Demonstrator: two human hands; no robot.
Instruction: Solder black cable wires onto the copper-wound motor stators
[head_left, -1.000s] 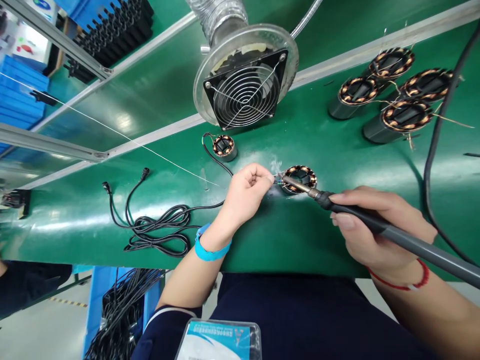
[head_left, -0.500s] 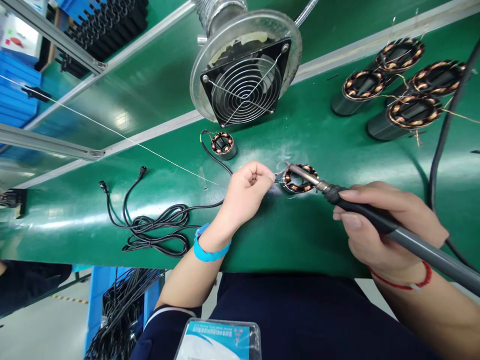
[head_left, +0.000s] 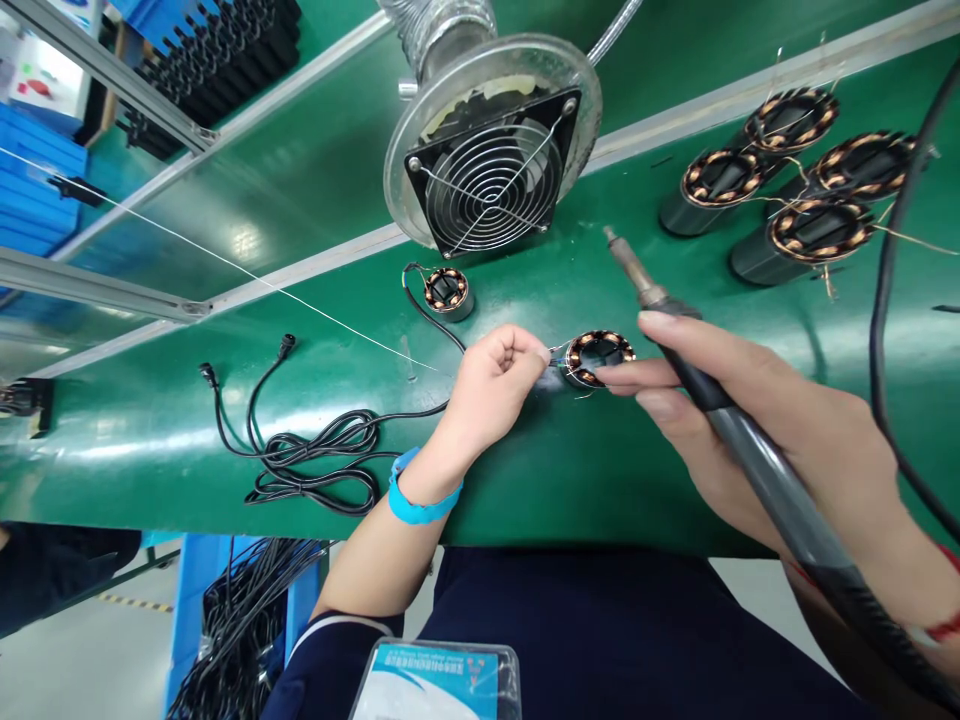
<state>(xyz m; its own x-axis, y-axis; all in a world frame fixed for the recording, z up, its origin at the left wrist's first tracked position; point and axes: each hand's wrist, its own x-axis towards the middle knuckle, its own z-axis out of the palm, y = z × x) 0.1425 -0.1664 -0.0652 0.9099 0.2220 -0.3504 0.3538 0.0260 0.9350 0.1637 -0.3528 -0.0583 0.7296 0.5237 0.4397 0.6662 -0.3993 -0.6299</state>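
My right hand (head_left: 780,440) grips a soldering iron (head_left: 709,375), its bare metal tip pointing up and away over the bench. One finger of that hand reaches to the near right rim of a motor stator (head_left: 600,358), a dark ring with copper windings. On the stator's left side, my left hand (head_left: 499,385) is closed in a pinch on thin wires that lead to it. A black cable (head_left: 412,412) runs under this hand. What lies inside the pinch is mostly hidden. A thin pale wire (head_left: 330,318) slants down toward the same hand.
A round fan hood (head_left: 491,200) overhangs the back of the green bench (head_left: 585,470). Behind the left hand stands a smaller-looking stator (head_left: 448,293) with a cable. Several stators (head_left: 817,235) cluster at right. Coiled cables (head_left: 315,460) lie left; a blue bin (head_left: 191,610) sits below.
The soldering iron has lifted off the stator, its tip swinging up and away from me. My right hand has come closer to the stator's right side. My left hand stays put.
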